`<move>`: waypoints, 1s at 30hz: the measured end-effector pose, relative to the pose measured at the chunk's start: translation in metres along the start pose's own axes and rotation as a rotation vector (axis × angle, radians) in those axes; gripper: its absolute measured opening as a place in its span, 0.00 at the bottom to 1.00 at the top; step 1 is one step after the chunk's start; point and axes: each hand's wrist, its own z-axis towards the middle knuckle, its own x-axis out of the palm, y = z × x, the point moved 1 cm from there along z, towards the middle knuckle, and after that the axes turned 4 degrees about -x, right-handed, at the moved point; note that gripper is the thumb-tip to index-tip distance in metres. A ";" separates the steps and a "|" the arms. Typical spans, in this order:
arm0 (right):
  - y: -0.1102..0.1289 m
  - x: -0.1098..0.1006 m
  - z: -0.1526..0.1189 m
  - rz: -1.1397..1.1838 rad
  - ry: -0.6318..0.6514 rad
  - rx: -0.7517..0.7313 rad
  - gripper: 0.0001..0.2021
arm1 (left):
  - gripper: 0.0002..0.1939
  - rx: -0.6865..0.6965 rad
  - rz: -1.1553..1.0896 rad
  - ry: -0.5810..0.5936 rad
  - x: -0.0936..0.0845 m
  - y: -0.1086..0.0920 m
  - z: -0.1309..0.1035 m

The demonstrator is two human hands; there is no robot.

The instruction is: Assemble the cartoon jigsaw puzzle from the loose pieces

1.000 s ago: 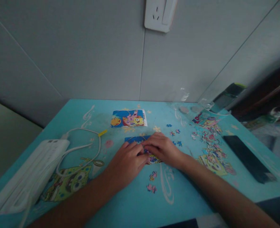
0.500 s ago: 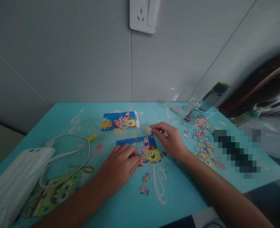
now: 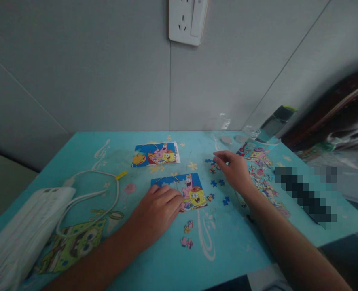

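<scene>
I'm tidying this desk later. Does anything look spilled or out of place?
Yes. Loose jigsaw pieces lie scattered by the right hand, and two stray pieces sit below the half-built puzzle under the left hand.

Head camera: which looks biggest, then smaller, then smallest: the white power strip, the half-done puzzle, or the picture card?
1. White power strip, though it is nearest the camera.
2. Half-done puzzle.
3. Picture card, only slightly smaller, and farther away.

— Was the shot bright?
— No, dim and flat; the table (image 3: 84, 161) cast only soft shadows.
— Sharp?
— Right of the table things smeared, one patch was pixelated, and edges bowed.
</scene>
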 end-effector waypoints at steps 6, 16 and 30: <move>-0.008 0.013 0.002 0.152 0.097 0.057 0.14 | 0.09 0.004 0.018 0.045 0.000 -0.001 -0.001; -0.024 0.001 0.011 -0.014 0.042 0.027 0.12 | 0.09 0.011 0.046 0.047 0.002 0.000 0.000; -0.010 0.004 -0.001 -0.106 0.336 -0.104 0.10 | 0.08 -0.008 0.036 0.022 0.005 0.000 -0.001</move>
